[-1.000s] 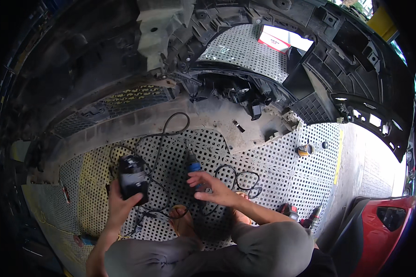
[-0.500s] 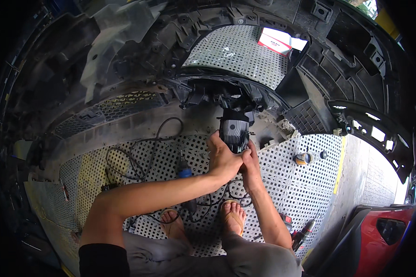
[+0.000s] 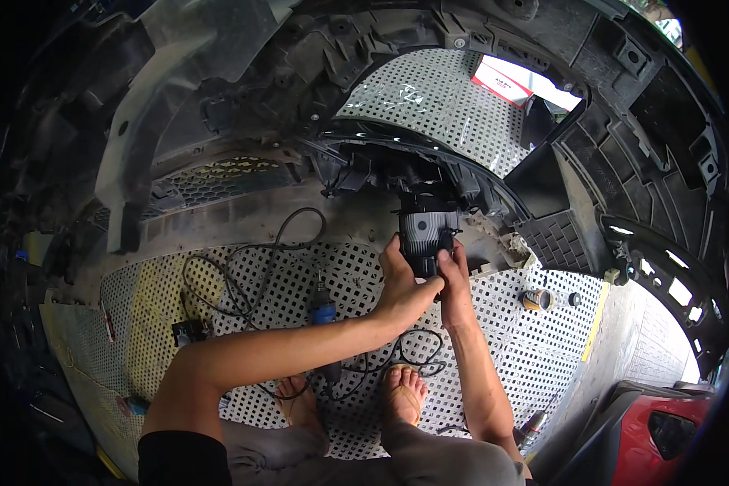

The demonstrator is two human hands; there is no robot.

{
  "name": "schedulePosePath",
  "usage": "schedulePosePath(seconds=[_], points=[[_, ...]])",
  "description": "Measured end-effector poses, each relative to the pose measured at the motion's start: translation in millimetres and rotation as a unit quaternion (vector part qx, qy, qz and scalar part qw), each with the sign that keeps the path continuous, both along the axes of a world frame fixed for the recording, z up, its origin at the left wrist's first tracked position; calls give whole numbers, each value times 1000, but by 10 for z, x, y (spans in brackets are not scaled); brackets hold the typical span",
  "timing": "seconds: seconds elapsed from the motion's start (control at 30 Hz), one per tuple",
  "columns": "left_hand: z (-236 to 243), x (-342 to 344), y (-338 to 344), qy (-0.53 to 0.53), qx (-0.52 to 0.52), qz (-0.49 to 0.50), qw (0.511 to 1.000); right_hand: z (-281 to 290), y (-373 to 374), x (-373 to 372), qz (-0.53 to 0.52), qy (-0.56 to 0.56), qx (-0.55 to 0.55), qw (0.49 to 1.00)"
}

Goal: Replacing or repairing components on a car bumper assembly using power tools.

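Note:
A black fog lamp (image 3: 424,229) with a ribbed, finned back sits at the inner side of a large dark car bumper (image 3: 243,105). My left hand (image 3: 405,293) wraps round the left and near side of the lamp, fingers closed on it. On the other side my right hand (image 3: 454,285) grips the lamp's near right part, thumb on top by a small black piece (image 3: 446,240). The two hands meet below the lamp, and their fingertips underneath are hidden. Where the lamp joins the bumper is dark and partly covered.
A blue and black power tool (image 3: 324,312) lies on the perforated floor mat with its looping black cable (image 3: 277,243). To the right stand a small open can (image 3: 538,300) and its cap. Beyond the bumper opening lies a white and red box (image 3: 504,78); a red car part (image 3: 660,433) is at lower right.
The view has shifted, and the lamp and both hands appear slightly farther right. My right thumb now rests higher along the lamp's right side, by the small black piece.

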State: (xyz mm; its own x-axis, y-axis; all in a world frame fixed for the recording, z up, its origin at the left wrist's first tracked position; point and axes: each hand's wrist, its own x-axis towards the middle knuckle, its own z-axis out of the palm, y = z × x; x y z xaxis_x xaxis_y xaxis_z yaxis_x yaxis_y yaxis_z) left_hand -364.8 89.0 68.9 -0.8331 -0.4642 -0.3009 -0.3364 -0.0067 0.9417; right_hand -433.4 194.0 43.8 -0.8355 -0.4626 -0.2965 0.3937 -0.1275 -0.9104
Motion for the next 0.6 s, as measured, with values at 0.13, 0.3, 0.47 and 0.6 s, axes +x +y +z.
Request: schedulePosePath(seconds=[0.13,0.3,0.47,0.6], points=[[-93,63,-45,8,-47,-59,997,26,10,-120,-12,-25,0,1000],[86,72,-275,35,-51,-70,996,-81,-8,-246,-33,-37,11,999],[550,-301,-1174,278,-444,-105,845,113,-161,-285,-26,0,44,999],[737,-812,-1612,228,-574,-268,739,6,-275,-322,-22,-5,38,999]])
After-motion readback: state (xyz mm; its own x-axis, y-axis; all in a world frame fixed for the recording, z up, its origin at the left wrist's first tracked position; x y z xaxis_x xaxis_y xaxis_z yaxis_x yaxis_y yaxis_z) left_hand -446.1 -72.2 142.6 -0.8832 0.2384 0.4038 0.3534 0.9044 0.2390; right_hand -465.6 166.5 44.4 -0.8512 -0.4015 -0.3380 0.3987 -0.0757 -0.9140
